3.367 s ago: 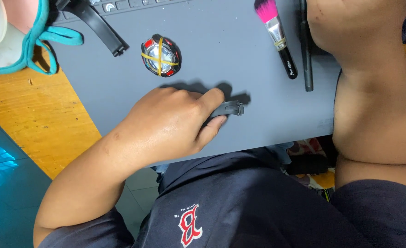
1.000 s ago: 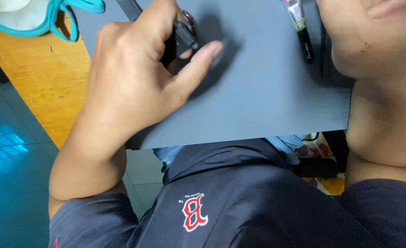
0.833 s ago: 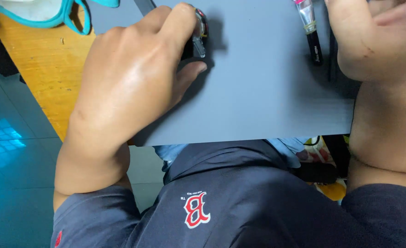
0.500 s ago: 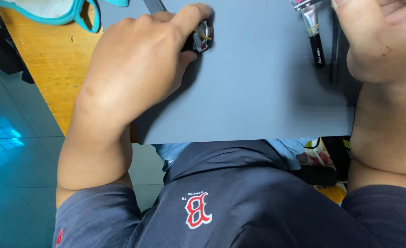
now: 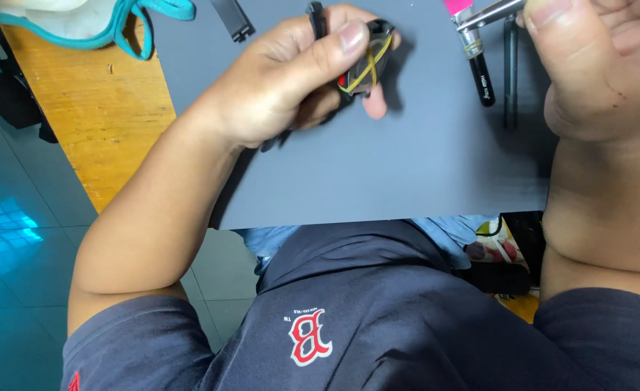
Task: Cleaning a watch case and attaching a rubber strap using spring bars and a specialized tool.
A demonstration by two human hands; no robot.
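i see a shiny teal floor on the left side, with light spots on it. above the floor is a wooden table, orange-brown, with a straight edge. a big grey mat lies on top of the table and its near edge hangs out past a dark blue shirt. under that edge i see some light blue cloth and a few bright things, too small to tell.

at the top left corner of the table sits a white thing with a teal strap. a flat black strip lies on the mat near it.

my left hand is over the mat, curled tight. its thumb and fingers pinch a small round black thing with yellow rubber bands crossed over it and a bit of red on it. the round thing is held up off the mat, tipped on its side, near the top middle of the view. a thin black piece sticks up by the first finger, touching it.

my right hand is at the top right, closed up, and the thumb presses a shiny metal stick. i cannot tell what kind of tool it is. just beside it a makeup brush with a pink tip and black handle lies on the mat, and a thin dark stick lies next to the brush.
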